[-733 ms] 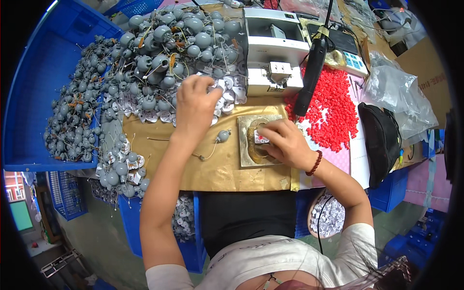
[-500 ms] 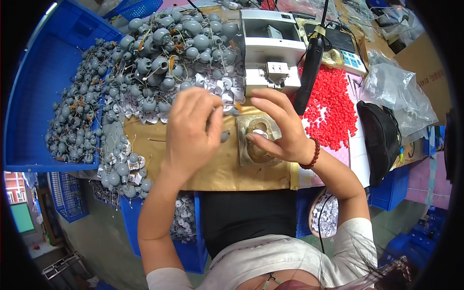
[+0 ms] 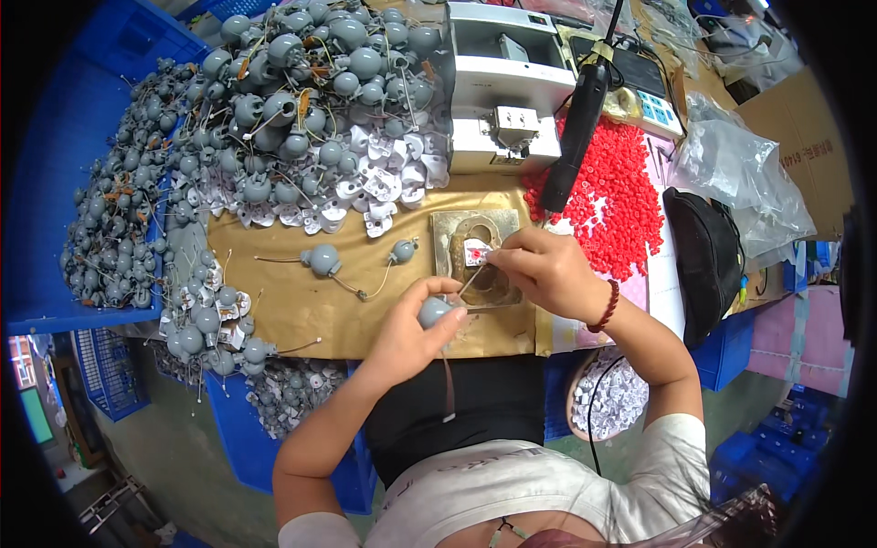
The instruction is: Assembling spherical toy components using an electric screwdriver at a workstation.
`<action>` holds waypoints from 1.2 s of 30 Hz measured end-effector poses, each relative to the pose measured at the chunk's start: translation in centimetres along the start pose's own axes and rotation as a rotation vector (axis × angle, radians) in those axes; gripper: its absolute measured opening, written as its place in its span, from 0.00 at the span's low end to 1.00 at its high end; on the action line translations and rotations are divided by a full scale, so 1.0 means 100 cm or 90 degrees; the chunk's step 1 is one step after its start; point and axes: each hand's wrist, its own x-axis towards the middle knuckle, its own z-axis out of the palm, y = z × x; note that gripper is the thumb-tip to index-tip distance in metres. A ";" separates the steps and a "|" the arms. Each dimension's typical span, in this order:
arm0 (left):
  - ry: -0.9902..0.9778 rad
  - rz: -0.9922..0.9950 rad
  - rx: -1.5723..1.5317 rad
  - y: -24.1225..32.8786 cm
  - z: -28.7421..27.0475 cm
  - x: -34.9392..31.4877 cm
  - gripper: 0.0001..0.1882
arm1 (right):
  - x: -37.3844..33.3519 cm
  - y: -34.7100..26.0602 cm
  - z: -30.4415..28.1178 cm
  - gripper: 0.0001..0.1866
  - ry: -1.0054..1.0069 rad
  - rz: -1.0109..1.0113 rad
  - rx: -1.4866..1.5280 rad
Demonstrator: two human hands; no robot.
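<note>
My left hand [image 3: 411, 333] is closed round a grey ball [image 3: 437, 313] just in front of the metal fixture [image 3: 444, 228]. From below that hand hangs a brown ribbon-like lead [image 3: 449, 388] with a pale tip. In the fixture's recess lies a small white plastic piece [image 3: 476, 252] with a red part on it. My right hand [image 3: 553, 274] pinches a thin wire at the edge of that piece; the wire runs down toward the ball. Left of the fixture, a larger grey ball [image 3: 323, 259] and a smaller grey ball [image 3: 403, 250] rest on the table, joined by a wire.
Heaped grey balls with wires [image 3: 292, 119] and white plastic pieces [image 3: 375, 178] cover the back left, beside a blue bin [image 3: 55, 183]. Behind the fixture stands a white device [image 3: 502, 82]. A black rod-like tool [image 3: 577, 137] hangs over red caps [image 3: 621, 201]; a black pouch [image 3: 699, 265] lies right.
My left hand has come down and nearer to me, now holding a grey ball. My right hand, open before, now pinches the wire. Two wired balls and the white-and-red piece show plainly.
</note>
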 end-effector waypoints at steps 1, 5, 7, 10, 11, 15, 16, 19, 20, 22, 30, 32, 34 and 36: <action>0.032 0.100 0.120 -0.001 0.002 -0.001 0.16 | -0.001 0.002 0.004 0.15 -0.011 -0.025 -0.054; 0.111 0.317 0.363 -0.003 0.014 0.003 0.15 | 0.006 0.006 0.015 0.15 -0.044 -0.102 -0.219; 0.108 0.350 0.412 -0.002 0.015 0.007 0.15 | 0.010 0.006 0.014 0.14 -0.060 -0.123 -0.241; 0.081 0.368 0.428 -0.007 0.015 0.010 0.15 | 0.012 0.003 0.012 0.15 -0.115 -0.136 -0.246; 0.085 0.369 0.432 -0.007 0.015 0.010 0.14 | 0.013 0.000 0.010 0.15 -0.131 -0.140 -0.255; 0.110 0.350 0.464 -0.004 0.012 0.008 0.14 | 0.009 0.000 0.007 0.15 -0.166 -0.140 -0.251; 0.119 0.340 0.473 -0.004 0.012 0.008 0.15 | 0.007 0.003 0.007 0.15 -0.169 -0.138 -0.240; 0.201 0.377 0.637 0.003 0.016 0.018 0.17 | 0.000 0.005 0.014 0.18 -0.125 -0.090 -0.186; 0.226 0.386 0.658 0.005 0.020 0.025 0.17 | -0.005 0.007 0.019 0.20 -0.105 -0.077 -0.168; 0.277 0.405 0.698 0.009 0.028 0.041 0.19 | -0.012 0.009 0.026 0.23 -0.064 -0.050 -0.134; 0.328 0.511 0.730 -0.018 0.033 0.058 0.13 | -0.033 0.020 0.008 0.25 -0.032 0.026 0.023; 0.308 0.506 0.741 -0.016 0.032 0.057 0.13 | -0.043 0.027 -0.004 0.23 -0.036 0.124 0.088; 0.276 0.504 0.735 -0.014 0.027 0.056 0.14 | -0.046 0.033 -0.014 0.24 -0.030 0.140 0.101; 0.263 0.495 0.729 -0.013 0.026 0.053 0.15 | -0.045 0.032 -0.019 0.26 -0.066 0.131 0.065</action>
